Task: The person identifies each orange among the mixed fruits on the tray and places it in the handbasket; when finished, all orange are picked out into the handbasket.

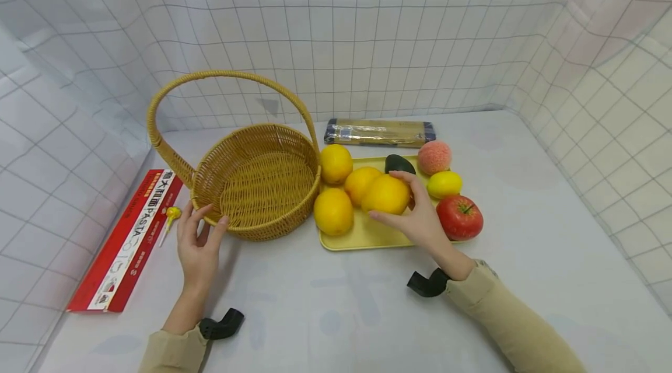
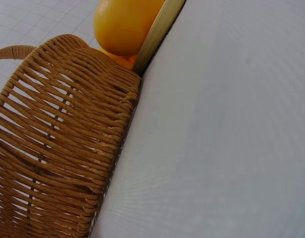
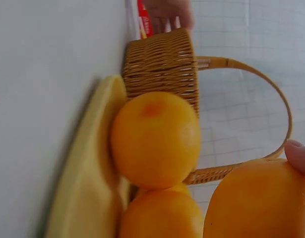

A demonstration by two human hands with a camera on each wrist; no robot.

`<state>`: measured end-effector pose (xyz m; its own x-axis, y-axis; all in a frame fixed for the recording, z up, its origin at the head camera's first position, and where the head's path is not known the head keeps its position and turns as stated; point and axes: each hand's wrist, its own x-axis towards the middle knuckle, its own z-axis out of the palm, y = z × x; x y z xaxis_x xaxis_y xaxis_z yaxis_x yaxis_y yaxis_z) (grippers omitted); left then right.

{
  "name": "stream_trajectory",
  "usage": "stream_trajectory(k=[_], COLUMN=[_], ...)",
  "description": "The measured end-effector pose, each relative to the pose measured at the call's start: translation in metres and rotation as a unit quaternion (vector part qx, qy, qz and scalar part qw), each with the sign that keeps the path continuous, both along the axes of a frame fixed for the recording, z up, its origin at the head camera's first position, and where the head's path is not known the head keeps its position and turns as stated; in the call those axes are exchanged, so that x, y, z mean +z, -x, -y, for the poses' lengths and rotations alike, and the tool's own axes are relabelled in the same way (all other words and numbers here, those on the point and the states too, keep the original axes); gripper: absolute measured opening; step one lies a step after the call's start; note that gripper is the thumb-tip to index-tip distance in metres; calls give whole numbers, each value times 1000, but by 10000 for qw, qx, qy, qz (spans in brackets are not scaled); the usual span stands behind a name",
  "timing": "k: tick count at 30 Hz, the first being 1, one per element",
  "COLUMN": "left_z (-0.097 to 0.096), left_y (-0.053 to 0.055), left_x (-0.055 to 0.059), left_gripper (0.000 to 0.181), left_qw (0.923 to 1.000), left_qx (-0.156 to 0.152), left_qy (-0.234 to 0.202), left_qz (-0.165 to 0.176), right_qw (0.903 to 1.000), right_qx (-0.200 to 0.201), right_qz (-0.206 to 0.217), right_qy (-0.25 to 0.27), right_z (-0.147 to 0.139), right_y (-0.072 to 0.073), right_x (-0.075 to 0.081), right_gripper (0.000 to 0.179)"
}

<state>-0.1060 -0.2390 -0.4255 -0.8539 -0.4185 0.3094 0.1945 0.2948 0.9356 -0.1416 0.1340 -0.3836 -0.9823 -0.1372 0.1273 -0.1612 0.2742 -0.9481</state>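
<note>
My right hand grips an orange between thumb and fingers, over a yellow tray. In the right wrist view the held orange is at the lower right, with a fingertip on it. Three more oranges sit at the tray's left side, the front one close to a wicker basket with a tall handle. My left hand is at the basket's near left rim, its fingers loosely spread. The basket's woven wall fills the left of the left wrist view, where no fingers show.
At the tray's right side are a tomato, a lemon, a peach and a dark green avocado. Behind stands a gold-and-dark package. Left of the basket lie a red pasta package and a yellow lollipop.
</note>
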Motion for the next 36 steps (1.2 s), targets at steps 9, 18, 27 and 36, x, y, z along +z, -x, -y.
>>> stream_trajectory(k=[9, 18, 27, 36], left_z=[0, -17, -15, -17], left_y=[0, -12, -13, -14], left_x=[1, 28, 27, 26], left_gripper=[37, 36, 37, 36], left_qw=[9998, 9999, 9998, 9995], left_qx=[-28, -16, -37, -34], left_qy=[-112, -31, 70, 71], left_qz=[-166, -158, -204, -317], right_qw=[9945, 9884, 9856, 9723], right_qx=[603, 1325, 1668, 2070], right_qz=[-505, -203, -222, -58], right_qy=[694, 717, -197, -1085], right_z=[54, 119, 175, 210], right_y=[15, 38, 61, 75], right_x=[54, 73, 57, 37], right_gripper=[73, 73, 69, 70])
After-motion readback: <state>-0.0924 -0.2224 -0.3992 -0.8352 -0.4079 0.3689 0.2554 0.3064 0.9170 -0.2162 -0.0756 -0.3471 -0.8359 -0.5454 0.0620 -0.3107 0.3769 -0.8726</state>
